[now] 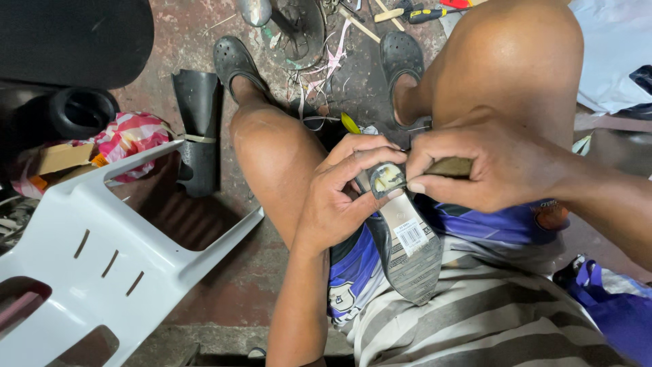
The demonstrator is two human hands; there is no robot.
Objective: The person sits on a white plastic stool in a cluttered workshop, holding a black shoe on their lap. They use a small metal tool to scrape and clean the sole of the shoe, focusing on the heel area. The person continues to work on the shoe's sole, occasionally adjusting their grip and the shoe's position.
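The left hand (339, 197) is curled shut around the heel end of a shoe (405, 251), thumb and fingers clamping it just below the heel tip (388, 179). The shoe lies sole-up across the person's lap, its toe pointing back toward the striped shirt (475, 319), with a white sticker (411, 236) on the sole. The right hand (496, 170) is closed in a fist around a brownish tool (449, 166); only its butt shows, and its working end is hidden behind the fingertips right at the heel tip.

The two hands touch there, so the left thumb sits in the line of any slip; I judge a hard push could drive the tool off the small heel face into that thumb or the bare knee (272, 146) below. The shoe rests on cloth rather than a firm support, so it could twist in the grip.

Beyond are a white plastic chair (102, 258) on the left and clogs (234, 61) on the littered floor (224, 292).
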